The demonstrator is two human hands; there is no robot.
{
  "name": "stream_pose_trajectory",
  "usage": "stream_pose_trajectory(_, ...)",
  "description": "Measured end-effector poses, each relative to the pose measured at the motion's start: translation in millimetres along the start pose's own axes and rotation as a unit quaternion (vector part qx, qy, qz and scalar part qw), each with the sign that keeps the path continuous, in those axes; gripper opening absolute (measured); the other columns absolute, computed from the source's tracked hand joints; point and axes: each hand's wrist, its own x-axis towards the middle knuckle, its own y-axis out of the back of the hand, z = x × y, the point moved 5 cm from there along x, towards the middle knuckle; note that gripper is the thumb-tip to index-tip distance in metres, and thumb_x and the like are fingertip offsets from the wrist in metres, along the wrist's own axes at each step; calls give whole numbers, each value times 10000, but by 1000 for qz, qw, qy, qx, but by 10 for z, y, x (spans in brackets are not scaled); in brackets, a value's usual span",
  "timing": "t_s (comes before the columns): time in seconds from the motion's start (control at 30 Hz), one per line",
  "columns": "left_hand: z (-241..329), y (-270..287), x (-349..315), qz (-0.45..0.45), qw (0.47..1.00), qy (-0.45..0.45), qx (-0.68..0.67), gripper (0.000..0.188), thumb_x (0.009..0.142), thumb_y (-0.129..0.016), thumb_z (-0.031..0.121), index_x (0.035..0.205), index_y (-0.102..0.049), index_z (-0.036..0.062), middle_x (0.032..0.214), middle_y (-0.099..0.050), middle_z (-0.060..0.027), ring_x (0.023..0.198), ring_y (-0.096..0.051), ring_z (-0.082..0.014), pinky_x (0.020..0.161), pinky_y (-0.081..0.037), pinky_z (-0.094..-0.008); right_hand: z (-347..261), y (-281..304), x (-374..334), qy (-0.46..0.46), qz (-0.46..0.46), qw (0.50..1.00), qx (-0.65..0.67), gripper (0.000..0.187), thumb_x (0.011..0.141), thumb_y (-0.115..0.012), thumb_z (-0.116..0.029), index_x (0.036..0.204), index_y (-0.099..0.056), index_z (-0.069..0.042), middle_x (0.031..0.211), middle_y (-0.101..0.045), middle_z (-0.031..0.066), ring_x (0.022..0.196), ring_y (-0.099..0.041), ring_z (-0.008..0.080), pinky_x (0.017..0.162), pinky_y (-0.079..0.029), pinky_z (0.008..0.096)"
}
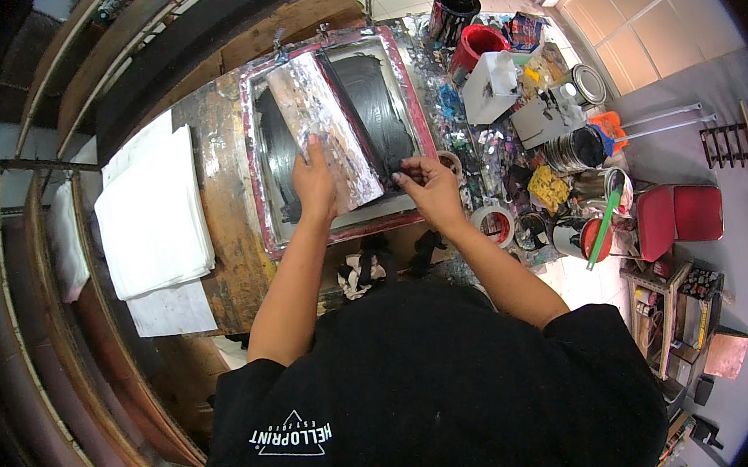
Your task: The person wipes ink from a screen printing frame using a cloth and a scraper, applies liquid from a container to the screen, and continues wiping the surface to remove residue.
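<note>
The red-framed printing screen (329,131) is seen lying flat on a worn wooden table (233,246), its near rail just ahead of the person's torso; little open room is left on the right, where the frame is crowded by ink tins (573,149), a red tub (475,44) and rolls of tape (493,221), while a stack of white cloth (152,213) is set just beside it on the left. A wide, ink-crusted squeegee (325,131) is laid diagonally across the mesh, over a smear of black ink. The left hand (314,183) is pressed flat on the squeegee's near end, fingers together. The right hand (428,184) is held at the squeegee's lower right corner, ink-stained fingertips pinching its edge. Curved wooden racks (67,287) are seen at left, pale floor at right.
</note>
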Motion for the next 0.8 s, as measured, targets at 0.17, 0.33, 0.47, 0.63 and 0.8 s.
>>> stream_pose_trajectory(0.17,56,-193,-71,3,1000,18,-4,653,970,-528,537,1068,-627,-101,979,-675,-221,884,-637,-281,816,-485,-401,-247,119,-68,153,-47,967,-197,260,840,-704,-102,1084,-703,-15,990,-705,179,905,-680,319,831,-519,385)
stream_pose_trajectory(0.33,-21,-324,-74,-16,999,47,-5,680,960,-530,554,1050,-621,-114,956,-671,-240,876,-635,-311,816,-482,-415,-410,145,-65,132,-74,956,-249,185,834,-699,-94,997,-718,-10,932,-700,183,883,-664,357,826,-518,408)
stream_pose_trajectory(0.47,-203,-321,-11,-36,996,54,68,695,958,-527,562,1057,-621,-119,969,-667,-268,906,-645,-339,840,-478,-423,-430,28,212,176,-39,948,-261,183,822,-672,-73,989,-707,-6,956,-690,195,898,-663,387,800,-521,457)
stream_pose_trajectory(0.63,96,-370,-245,-59,991,20,117,645,974,-514,540,1006,-635,-93,899,-671,-210,853,-631,-293,800,-480,-409,-348,-164,1260,191,23,941,-279,200,808,-704,-157,945,-738,-16,881,-711,194,826,-688,364,771,-536,441)
stream_pose_trajectory(0.8,223,-350,-311,-75,990,19,122,674,965,-512,561,1015,-645,-98,929,-677,-273,914,-656,-377,843,-478,-421,-422,-352,2288,179,45,941,-284,183,800,-689,-139,942,-752,-42,934,-715,191,868,-686,378,835,-535,436)
